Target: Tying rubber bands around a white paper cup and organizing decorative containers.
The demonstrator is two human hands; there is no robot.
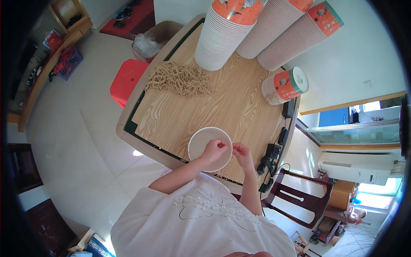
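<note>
A white round paper bucket point(197, 139) stands near the table's front edge, its open mouth facing up. My left hand point(215, 148) is over its mouth, the fingers curled together; whatever they hold is hidden. At the bucket's right side is my right hand point(243, 155), thumb and fingertips pinched close to the rim. Something too small to make out may be between them. A loose heap of tan cords point(177, 79) lies beyond the bucket to the left.
Tall stacks of paper buckets point(222, 40) with orange print stand at the far side. A shorter stack point(284, 87) lies tilted at the right. Black power adapters and cables point(272, 152) line the right edge. A red stool point(127, 80) and a dark wooden chair point(302, 197) flank the table.
</note>
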